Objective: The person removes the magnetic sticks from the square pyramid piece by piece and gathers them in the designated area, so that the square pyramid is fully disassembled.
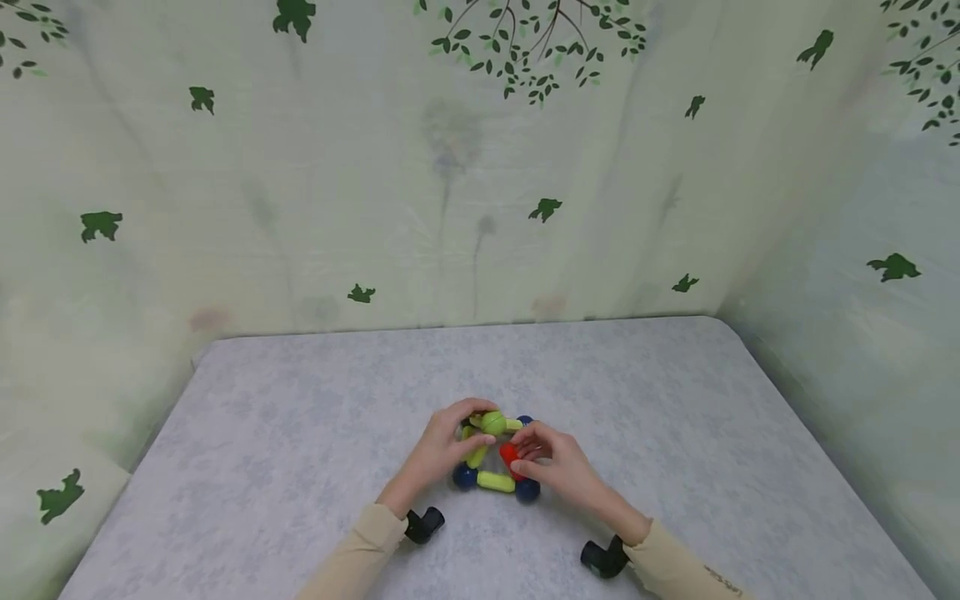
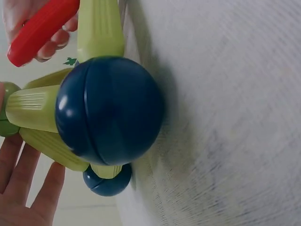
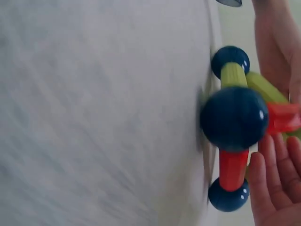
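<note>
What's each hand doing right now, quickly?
Left hand: closed, holding the green ball.
Right hand: closed, pinching a red rod.

the person wears long sleeves in pale beige. the left sleeve [image 1: 360,546] is plain where it shows, with soft creases near its end; the right sleeve [image 1: 682,562] matches it in colour and bears small dark lettering [image 1: 722,581] along the forearm (too small to read). both sleeves stop short of the hands, so the left hand [image 1: 442,450] and right hand [image 1: 557,463] are bare. at each wrist sits a compact black camera, the left one [image 1: 425,525] and the right one [image 1: 603,558], each with a stubby, rounded, tube-like body.
</note>
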The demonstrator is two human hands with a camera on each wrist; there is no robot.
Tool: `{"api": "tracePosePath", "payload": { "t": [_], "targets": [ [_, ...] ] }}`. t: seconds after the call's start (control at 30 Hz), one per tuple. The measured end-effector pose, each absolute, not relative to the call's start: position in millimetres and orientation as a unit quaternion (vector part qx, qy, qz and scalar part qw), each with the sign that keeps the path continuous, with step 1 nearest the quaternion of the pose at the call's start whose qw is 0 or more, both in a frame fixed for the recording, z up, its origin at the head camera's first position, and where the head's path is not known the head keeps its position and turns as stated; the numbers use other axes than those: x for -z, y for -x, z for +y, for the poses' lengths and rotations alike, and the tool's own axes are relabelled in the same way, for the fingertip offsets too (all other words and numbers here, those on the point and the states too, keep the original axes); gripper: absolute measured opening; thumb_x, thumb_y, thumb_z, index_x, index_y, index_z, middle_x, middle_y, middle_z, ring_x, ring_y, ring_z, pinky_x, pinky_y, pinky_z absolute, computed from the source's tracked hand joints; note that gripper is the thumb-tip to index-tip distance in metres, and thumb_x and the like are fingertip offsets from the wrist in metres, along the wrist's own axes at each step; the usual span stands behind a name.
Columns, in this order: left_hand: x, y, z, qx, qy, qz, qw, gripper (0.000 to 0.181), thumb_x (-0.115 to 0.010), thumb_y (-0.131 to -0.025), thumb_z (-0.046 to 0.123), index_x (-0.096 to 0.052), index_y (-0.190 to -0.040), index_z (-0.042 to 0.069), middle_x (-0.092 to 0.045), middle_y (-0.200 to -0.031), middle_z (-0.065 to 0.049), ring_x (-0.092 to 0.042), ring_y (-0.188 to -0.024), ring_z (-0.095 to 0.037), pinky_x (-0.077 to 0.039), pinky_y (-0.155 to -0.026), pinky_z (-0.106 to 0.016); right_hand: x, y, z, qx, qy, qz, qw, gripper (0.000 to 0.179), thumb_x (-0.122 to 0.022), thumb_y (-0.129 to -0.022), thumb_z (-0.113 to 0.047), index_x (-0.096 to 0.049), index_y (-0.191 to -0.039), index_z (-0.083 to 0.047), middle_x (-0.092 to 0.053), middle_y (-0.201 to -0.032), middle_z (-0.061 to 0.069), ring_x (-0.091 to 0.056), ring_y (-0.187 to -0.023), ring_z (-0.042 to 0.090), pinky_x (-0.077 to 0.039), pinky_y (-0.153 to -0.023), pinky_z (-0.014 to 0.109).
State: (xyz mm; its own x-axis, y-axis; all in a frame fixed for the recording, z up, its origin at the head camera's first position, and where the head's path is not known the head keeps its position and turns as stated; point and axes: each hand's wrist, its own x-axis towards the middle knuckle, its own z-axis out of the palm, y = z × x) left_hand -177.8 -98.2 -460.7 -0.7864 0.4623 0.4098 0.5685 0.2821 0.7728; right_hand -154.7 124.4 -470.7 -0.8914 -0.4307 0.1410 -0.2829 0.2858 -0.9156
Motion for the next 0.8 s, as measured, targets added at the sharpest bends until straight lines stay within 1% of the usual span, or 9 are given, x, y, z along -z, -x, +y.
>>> {"api": "tracePosePath", "payload": {
  "t": [0.07, 0.17, 0.23, 0.3, 0.4, 0.5, 0.63, 0.8],
  "targets": [
    [461, 178, -98, 0.515, 0.327, -0.792, 0.033, 0.035, -0.070, -0.086, 0.010, -0.060, -0.120, 0.006, -0.064, -0.114, -0.004, -0.059, -0.101, -0.018, -0.048, -0.086, -0.046, 471, 159, 127, 0.563, 0.217, 0.796, 0.043, 0.018, -0.068, -0.090, -0.011, -0.060, -0.104, -0.004, -0.063, -0.101, 0.006, -0.062, -0.090, 0.019, -0.052, -0.081, 0.031],
    [462, 177, -98, 0.528, 0.334, -0.781, 0.009, 0.036, -0.069, -0.086, 0.006, -0.059, -0.121, 0.004, -0.064, -0.116, -0.007, -0.059, -0.105, -0.022, -0.045, -0.091, -0.050, 470, 167, 129, 0.554, 0.221, 0.803, 0.003, 0.017, -0.067, -0.090, -0.010, -0.061, -0.104, -0.004, -0.063, -0.103, 0.008, -0.061, -0.096, 0.024, -0.051, -0.086, 0.038],
    [462, 178, -98, 0.532, 0.341, -0.775, -0.003, 0.037, -0.068, -0.086, 0.003, -0.059, -0.123, 0.002, -0.063, -0.118, -0.010, -0.058, -0.110, -0.025, -0.041, -0.096, -0.052, 470, 172, 130, 0.537, 0.230, 0.812, 0.000, 0.018, -0.068, -0.089, -0.010, -0.062, -0.106, -0.005, -0.063, -0.105, 0.007, -0.060, -0.101, 0.026, -0.048, -0.089, 0.043],
    [463, 178, -97, 0.532, 0.345, -0.773, -0.011, 0.038, -0.066, -0.087, 0.001, -0.058, -0.124, 0.002, -0.062, -0.121, -0.012, -0.056, -0.114, -0.027, -0.037, -0.100, -0.053, 471, 175, 130, 0.525, 0.234, 0.819, 0.016, 0.019, -0.068, -0.089, -0.009, -0.062, -0.107, -0.006, -0.064, -0.106, 0.006, -0.060, -0.103, 0.027, -0.047, -0.091, 0.045],
    [463, 179, -97, 0.525, 0.347, -0.777, -0.005, 0.039, -0.065, -0.088, 0.001, -0.058, -0.126, 0.003, -0.060, -0.124, -0.011, -0.053, -0.119, -0.027, -0.035, -0.102, -0.052, 472, 175, 130, 0.517, 0.225, 0.825, 0.040, 0.018, -0.069, -0.088, -0.008, -0.062, -0.104, -0.008, -0.064, -0.103, 0.002, -0.062, -0.099, 0.023, -0.049, -0.089, 0.042],
    [463, 179, -96, 0.513, 0.357, -0.780, 0.017, 0.039, -0.065, -0.089, 0.001, -0.058, -0.127, 0.005, -0.059, -0.125, -0.009, -0.052, -0.119, -0.026, -0.038, -0.100, -0.051, 472, 172, 128, 0.515, 0.216, 0.829, 0.037, 0.017, -0.070, -0.087, -0.008, -0.061, -0.101, -0.008, -0.064, -0.098, 0.000, -0.063, -0.091, 0.018, -0.051, -0.082, 0.035],
    [462, 178, -94, 0.499, 0.364, -0.785, 0.048, 0.038, -0.068, -0.089, 0.006, -0.059, -0.125, 0.005, -0.057, -0.121, -0.006, -0.053, -0.113, -0.022, -0.043, -0.096, -0.048, 471, 165, 124, 0.512, 0.213, 0.832, 0.028, 0.017, -0.072, -0.085, -0.008, -0.061, -0.099, -0.006, -0.064, -0.093, 0.000, -0.062, -0.083, 0.015, -0.052, -0.076, 0.029],
    [462, 177, -91, 0.498, 0.351, -0.791, 0.055, 0.037, -0.073, -0.086, 0.013, -0.061, -0.120, 0.006, -0.059, -0.117, -0.002, -0.055, -0.107, -0.018, -0.047, -0.092, -0.042, 470, 157, 120, 0.515, 0.206, 0.832, 0.031, 0.019, -0.072, -0.085, -0.008, -0.061, -0.100, -0.004, -0.063, -0.092, 0.002, -0.060, -0.081, 0.016, -0.052, -0.074, 0.027]
  ]
}}
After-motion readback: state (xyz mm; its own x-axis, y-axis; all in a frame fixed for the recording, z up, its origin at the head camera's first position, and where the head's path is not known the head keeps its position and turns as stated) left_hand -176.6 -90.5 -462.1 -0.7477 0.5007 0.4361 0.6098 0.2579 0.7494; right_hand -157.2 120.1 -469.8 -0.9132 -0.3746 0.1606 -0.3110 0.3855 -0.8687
